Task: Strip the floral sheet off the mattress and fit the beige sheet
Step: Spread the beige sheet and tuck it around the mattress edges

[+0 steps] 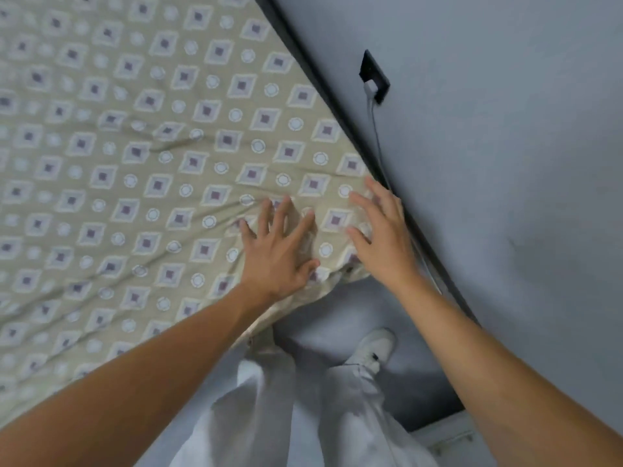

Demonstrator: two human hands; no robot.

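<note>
Head view: the left hand (279,254) and right hand (381,237), both with fingers spread, press flat on the beige sheet (141,170) at the mattress corner. Right of the right hand, one wall socket (374,77) and one cable (379,136).

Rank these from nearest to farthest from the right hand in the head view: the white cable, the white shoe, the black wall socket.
From the right hand, resting flat on the sheet's corner:
1. White cable, running down the wall right beside the hand's outer edge.
2. White shoe, on the floor below the hand.
3. Black wall socket, up the wall, farthest.
</note>
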